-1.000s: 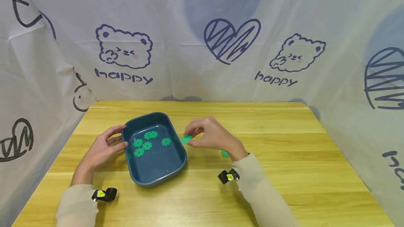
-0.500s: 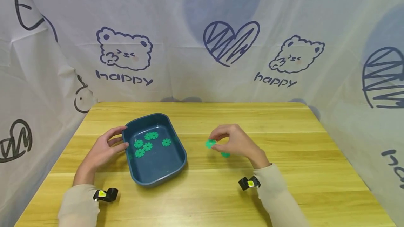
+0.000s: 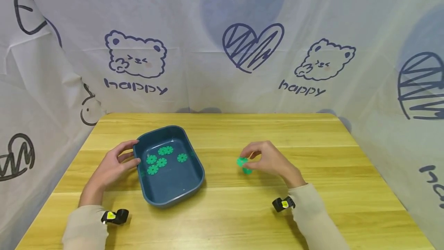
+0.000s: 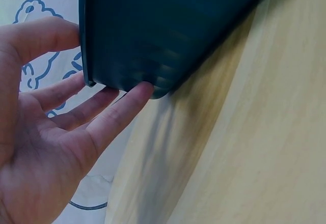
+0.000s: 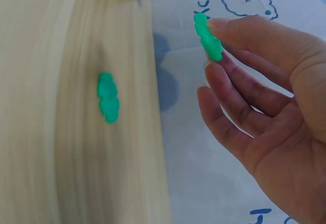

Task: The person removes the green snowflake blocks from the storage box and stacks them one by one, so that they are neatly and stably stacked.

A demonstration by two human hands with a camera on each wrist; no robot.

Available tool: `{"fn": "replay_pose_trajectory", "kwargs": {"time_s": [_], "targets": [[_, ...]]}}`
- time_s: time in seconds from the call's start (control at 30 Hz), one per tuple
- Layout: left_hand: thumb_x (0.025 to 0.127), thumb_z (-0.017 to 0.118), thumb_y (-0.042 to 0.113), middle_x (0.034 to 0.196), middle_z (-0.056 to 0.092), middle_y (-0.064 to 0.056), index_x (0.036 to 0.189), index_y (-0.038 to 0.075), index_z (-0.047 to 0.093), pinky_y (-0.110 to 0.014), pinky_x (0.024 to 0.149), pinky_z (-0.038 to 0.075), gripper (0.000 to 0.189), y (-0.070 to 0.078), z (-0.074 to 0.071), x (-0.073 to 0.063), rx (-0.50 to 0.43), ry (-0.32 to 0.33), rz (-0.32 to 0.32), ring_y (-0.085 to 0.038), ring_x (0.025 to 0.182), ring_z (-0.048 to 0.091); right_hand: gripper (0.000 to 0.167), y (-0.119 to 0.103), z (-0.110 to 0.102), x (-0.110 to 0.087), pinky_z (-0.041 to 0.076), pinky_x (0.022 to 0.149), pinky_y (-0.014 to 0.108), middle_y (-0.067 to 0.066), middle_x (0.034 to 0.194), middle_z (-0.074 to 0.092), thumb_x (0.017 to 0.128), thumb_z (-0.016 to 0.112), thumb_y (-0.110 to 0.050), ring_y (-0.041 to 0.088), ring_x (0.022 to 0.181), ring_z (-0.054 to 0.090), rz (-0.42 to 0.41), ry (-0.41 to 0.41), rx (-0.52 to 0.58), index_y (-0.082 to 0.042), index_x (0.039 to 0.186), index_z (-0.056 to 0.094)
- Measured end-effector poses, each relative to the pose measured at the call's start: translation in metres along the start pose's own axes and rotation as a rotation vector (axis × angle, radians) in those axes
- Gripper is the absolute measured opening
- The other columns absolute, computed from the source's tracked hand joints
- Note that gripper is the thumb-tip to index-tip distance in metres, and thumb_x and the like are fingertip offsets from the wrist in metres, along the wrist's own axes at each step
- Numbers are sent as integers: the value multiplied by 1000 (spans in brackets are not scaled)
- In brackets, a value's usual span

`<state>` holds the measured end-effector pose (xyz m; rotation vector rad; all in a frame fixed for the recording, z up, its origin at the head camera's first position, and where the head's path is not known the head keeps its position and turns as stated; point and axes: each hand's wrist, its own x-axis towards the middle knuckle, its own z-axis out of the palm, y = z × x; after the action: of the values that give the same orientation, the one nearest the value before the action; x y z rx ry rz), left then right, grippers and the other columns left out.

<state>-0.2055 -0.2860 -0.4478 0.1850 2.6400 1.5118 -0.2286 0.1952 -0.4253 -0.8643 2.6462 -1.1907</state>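
In the head view, my right hand pinches a green notched plastic disc between thumb and fingers, above the table. A second green disc lies on the wood beneath it, partly covered by the held one in the head view. My left hand touches the left side of a dark blue rectangular bin with its fingertips. In the left wrist view, the fingers reach the bin's outer wall, spread and only slightly bent. Several green discs lie flat inside the bin.
The light wooden table carries the bin left of its middle. A white cloth with bear and heart drawings hangs behind and at both sides. Small black cameras sit on both wrists.
My right hand has moved right, away from the bin's right edge, carrying the pinched disc over the one on the table. The left hand and bin stay put.
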Motion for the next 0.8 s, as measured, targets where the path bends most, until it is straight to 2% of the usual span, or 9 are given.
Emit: {"fn": "replay_pose_trajectory", "kwargs": {"time_s": [0.17,0.33,0.53,0.8], "targets": [[100,68,19,162,33,-29,160,6,31,-6,89,51,71,0,0,-1,-11,1,-2,-53,143,43,12,11,0,-3,60,91,38,-2,108,77,89,82,-21,19,99,70,12,-1,-26,-17,101,80],[100,68,21,163,32,-28,160,8,31,-10,91,53,72,-1,0,-1,2,3,-8,-53,144,43,15,21,-1,-5,61,90,38,1,111,77,88,83,-18,17,98,70,16,-11,-37,-15,103,80],[100,68,21,163,32,-28,160,8,31,-10,91,53,72,-1,-1,0,3,0,-8,-52,144,43,15,35,1,-5,60,91,39,-1,110,77,87,84,-17,16,96,68,56,-33,-25,-17,102,80],[100,68,21,162,33,-28,160,7,32,-9,91,53,72,-2,0,0,-5,0,-3,-52,144,44,17,49,4,-4,60,87,29,-5,105,77,86,84,-16,14,94,69,83,-81,9,-19,102,80]]}}
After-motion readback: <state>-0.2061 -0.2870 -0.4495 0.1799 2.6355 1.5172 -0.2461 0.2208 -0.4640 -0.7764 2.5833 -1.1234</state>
